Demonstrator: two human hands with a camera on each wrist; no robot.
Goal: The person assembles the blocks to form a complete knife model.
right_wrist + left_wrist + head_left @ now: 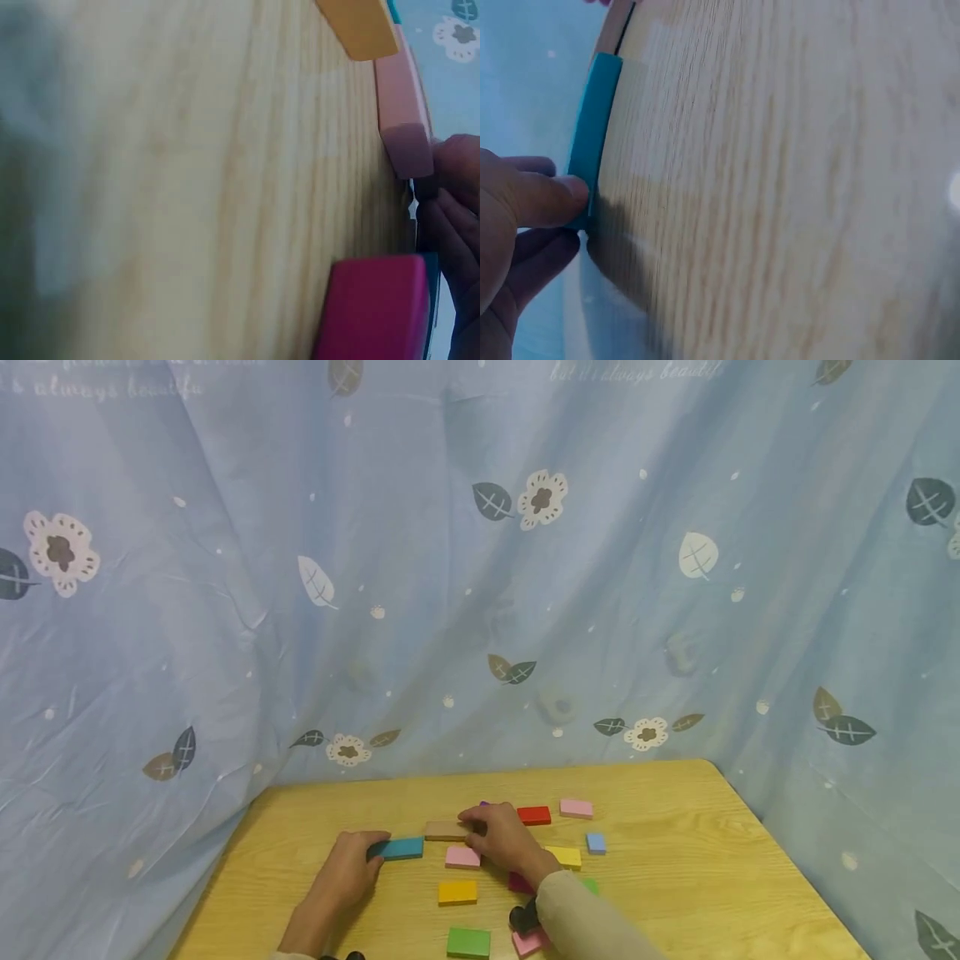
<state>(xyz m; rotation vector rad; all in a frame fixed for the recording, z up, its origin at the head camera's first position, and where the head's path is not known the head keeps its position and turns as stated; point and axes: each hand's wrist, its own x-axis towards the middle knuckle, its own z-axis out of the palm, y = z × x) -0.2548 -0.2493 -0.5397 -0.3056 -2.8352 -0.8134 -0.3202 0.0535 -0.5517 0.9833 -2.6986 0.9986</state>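
My left hand pinches the left end of a teal-blue block between thumb and fingers. In the left wrist view the thumb presses the near face of that block. A tan wooden block lies end to end with it, to its right. My right hand pinches the right end of this tan block, index finger behind and thumb in front. Just in front lies a pink block, which in the right wrist view partly hides the fingertips.
Around the right hand lie red, pink, light blue and yellow blocks. Nearer are an orange-yellow block, a green one and a magenta one, partly under the right forearm. A patterned curtain hangs behind the table.
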